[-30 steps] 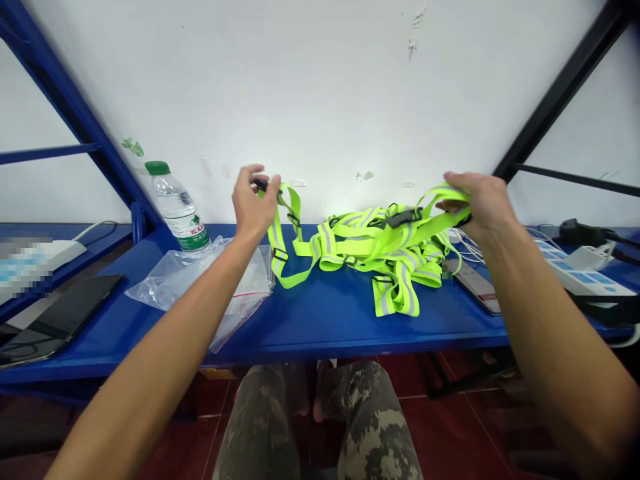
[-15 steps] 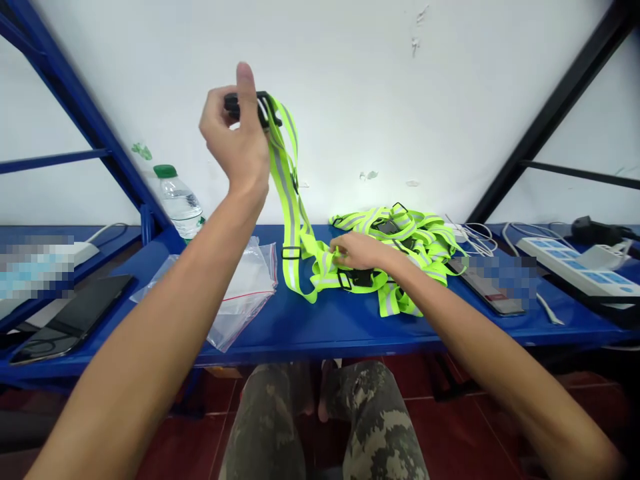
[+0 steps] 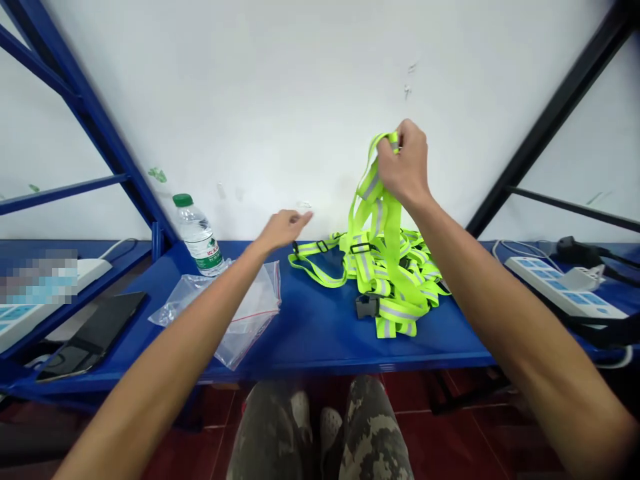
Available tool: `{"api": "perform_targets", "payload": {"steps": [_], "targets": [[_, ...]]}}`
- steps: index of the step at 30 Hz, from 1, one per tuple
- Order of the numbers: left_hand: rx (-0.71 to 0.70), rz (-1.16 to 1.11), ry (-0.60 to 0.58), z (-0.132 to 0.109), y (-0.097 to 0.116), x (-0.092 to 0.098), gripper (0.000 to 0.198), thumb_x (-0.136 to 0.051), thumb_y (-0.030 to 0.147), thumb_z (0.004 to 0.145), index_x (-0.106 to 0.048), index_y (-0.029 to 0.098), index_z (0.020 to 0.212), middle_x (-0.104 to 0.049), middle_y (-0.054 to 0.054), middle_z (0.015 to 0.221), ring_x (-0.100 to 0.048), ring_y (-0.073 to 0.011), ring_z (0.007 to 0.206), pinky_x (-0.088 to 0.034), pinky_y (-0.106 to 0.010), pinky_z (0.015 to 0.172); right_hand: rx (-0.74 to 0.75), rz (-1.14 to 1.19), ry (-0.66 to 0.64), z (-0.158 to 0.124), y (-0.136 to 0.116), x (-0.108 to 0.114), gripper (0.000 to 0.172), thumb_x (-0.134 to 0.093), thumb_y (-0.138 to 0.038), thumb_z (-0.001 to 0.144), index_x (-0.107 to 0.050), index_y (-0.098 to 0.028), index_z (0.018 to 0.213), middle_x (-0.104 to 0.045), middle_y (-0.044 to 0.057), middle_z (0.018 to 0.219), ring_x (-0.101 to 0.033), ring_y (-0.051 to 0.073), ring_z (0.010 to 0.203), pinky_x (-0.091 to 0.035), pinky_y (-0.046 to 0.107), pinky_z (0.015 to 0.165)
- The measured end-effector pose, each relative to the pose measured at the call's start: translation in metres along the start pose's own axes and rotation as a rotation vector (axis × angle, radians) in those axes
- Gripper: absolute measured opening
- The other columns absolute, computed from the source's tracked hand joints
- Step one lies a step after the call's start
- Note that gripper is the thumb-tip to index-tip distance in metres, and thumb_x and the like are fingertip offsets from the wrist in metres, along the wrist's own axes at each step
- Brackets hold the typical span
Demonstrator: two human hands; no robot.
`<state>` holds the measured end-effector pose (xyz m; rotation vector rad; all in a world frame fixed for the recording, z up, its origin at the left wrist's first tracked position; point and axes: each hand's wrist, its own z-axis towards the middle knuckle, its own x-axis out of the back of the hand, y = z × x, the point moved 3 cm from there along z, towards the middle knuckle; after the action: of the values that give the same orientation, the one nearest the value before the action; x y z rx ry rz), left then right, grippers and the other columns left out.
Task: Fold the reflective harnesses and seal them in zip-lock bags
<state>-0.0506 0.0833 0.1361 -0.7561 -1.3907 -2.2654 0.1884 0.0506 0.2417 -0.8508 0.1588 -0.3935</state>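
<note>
My right hand [image 3: 404, 163] is raised above the shelf, its fingers closed around a fluorescent yellow-green reflective strap [image 3: 371, 183] with a grey stripe. Loops of that strap hang down into a tangled heap of the same straps [image 3: 400, 310] on the blue shelf. A black buckle [image 3: 367, 306] lies at the front of the heap, and a black slider [image 3: 361, 248] shows higher up. My left hand [image 3: 284, 230] hovers left of the heap with the thumb held out and nothing visible in it. Just below it, a strap end with a black fitting [image 3: 296, 249] stretches out leftward.
Clear zip bags [image 3: 250, 313] lie on the blue shelf [image 3: 310, 340], with a green-capped water bottle [image 3: 200, 240] behind them. A dark phone [image 3: 95, 337] is at the left. A white power strip [image 3: 565, 287] with cables sits at the right. A white wall [image 3: 310, 100] rises behind.
My left hand has let go of the raised buckle and strap and come down. The right hand has lifted strap loops from the heap. The view has shifted slightly.
</note>
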Motion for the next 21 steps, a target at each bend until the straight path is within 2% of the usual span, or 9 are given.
{"api": "perform_targets", "payload": {"steps": [1, 3, 6, 10, 14, 16, 18, 19, 21], "targets": [[-0.089, -0.152, -0.092, -0.003, 0.021, -0.014, 0.041, -0.059, 0.057, 0.086, -0.069, 0.017, 0.090, -0.072, -0.010, 0.092, -0.067, -0.0246, 0.094, -0.052, -0.035, 0.077, 0.029, -0.018, -0.013, 0.004, -0.005, -0.006, 0.036, -0.070, -0.026, 0.080, -0.035, -0.023, 0.069, -0.047, -0.001, 0.077, -0.054, 0.017, 0.086, -0.044, 0.025, 0.066], [-0.197, -0.394, -0.238, -0.005, 0.058, -0.037, 0.055, -0.073, 0.054, 0.077, -0.064, 0.018, 0.117, -0.071, -0.011, 0.112, -0.067, -0.0250, 0.102, -0.054, -0.034, 0.081, 0.096, -0.073, -0.037, 0.011, -0.015, -0.015, 0.036, -0.074, -0.022, 0.076, -0.038, -0.023, 0.069, -0.048, -0.001, 0.075, -0.054, 0.017, 0.085, -0.045, 0.025, 0.064], [-0.161, -0.562, -0.218, 0.012, 0.079, -0.039, 0.048, -0.077, 0.051, 0.074, -0.067, 0.013, 0.103, -0.073, -0.010, 0.096, -0.070, -0.0242, 0.089, -0.057, -0.036, 0.078, 0.081, -0.094, -0.124, 0.020, -0.024, -0.013, 0.035, -0.079, -0.018, 0.071, -0.044, -0.024, 0.070, -0.051, -0.001, 0.072, -0.053, 0.016, 0.079, -0.045, 0.024, 0.059], [0.031, -0.741, -0.075, 0.044, 0.056, 0.010, 0.034, -0.077, 0.042, 0.074, -0.068, 0.016, 0.094, -0.070, -0.005, 0.078, -0.066, -0.0177, 0.069, -0.058, -0.033, 0.066, -0.073, -0.132, -0.246, 0.027, -0.019, 0.017, 0.041, -0.088, -0.014, 0.055, -0.053, -0.024, 0.072, -0.056, -0.005, 0.066, -0.052, 0.013, 0.065, -0.039, 0.023, 0.050], [0.174, -0.725, -0.197, 0.055, 0.019, 0.045, 0.026, -0.080, 0.038, 0.067, -0.070, 0.018, 0.081, -0.057, -0.001, 0.056, -0.052, -0.0128, 0.047, -0.053, -0.031, 0.053, -0.147, -0.312, -0.601, 0.016, 0.009, 0.033, 0.040, -0.092, -0.022, 0.044, -0.057, -0.022, 0.064, -0.058, -0.006, 0.058, -0.053, 0.011, 0.052, -0.036, 0.022, 0.044], [0.202, -0.694, -0.318, 0.054, 0.004, 0.043, 0.030, -0.081, 0.041, 0.063, -0.071, 0.018, 0.079, -0.064, -0.005, 0.063, -0.058, -0.0168, 0.054, -0.054, -0.034, 0.058, -0.211, -0.331, -0.761, 0.005, 0.026, 0.031, 0.038, -0.092, -0.028, 0.046, -0.057, -0.021, 0.059, -0.058, -0.005, 0.055, -0.053, 0.011, 0.048, -0.036, 0.022, 0.043], [0.240, -0.583, -0.377, 0.053, -0.008, 0.029, 0.034, -0.082, 0.045, 0.061, -0.071, 0.018, 0.078, -0.068, -0.009, 0.071, -0.064, -0.0224, 0.065, -0.055, -0.038, 0.064, -0.314, -0.272, -0.790, -0.004, 0.039, 0.026, 0.037, -0.090, -0.035, 0.051, -0.057, -0.021, 0.058, -0.058, -0.003, 0.053, -0.052, 0.011, 0.045, -0.036, 0.024, 0.041], [0.258, -0.473, -0.333, 0.052, -0.011, 0.021, 0.035, -0.083, 0.046, 0.060, -0.069, 0.018, 0.075, -0.068, -0.010, 0.071, -0.065, -0.0243, 0.069, -0.055, -0.039, 0.065, -0.370, -0.229, -0.760, -0.006, 0.044, 0.022, 0.037, -0.089, -0.039, 0.055, -0.057, -0.021, 0.058, -0.058, -0.002, 0.052, -0.051, 0.011, 0.043, -0.035, 0.024, 0.040], [0.251, -0.191, -0.105, 0.047, -0.011, 0.005, 0.037, -0.085, 0.046, 0.057, -0.065, 0.018, 0.069, -0.063, -0.007, 0.063, -0.064, -0.0251, 0.068, -0.054, -0.040, 0.064, -0.462, -0.128, -0.666, -0.010, 0.051, 0.012, 0.038, -0.086, -0.045, 0.060, -0.057, -0.021, 0.060, -0.058, 0.000, 0.051, -0.049, 0.011, 0.041, -0.033, 0.025, 0.038]]}}
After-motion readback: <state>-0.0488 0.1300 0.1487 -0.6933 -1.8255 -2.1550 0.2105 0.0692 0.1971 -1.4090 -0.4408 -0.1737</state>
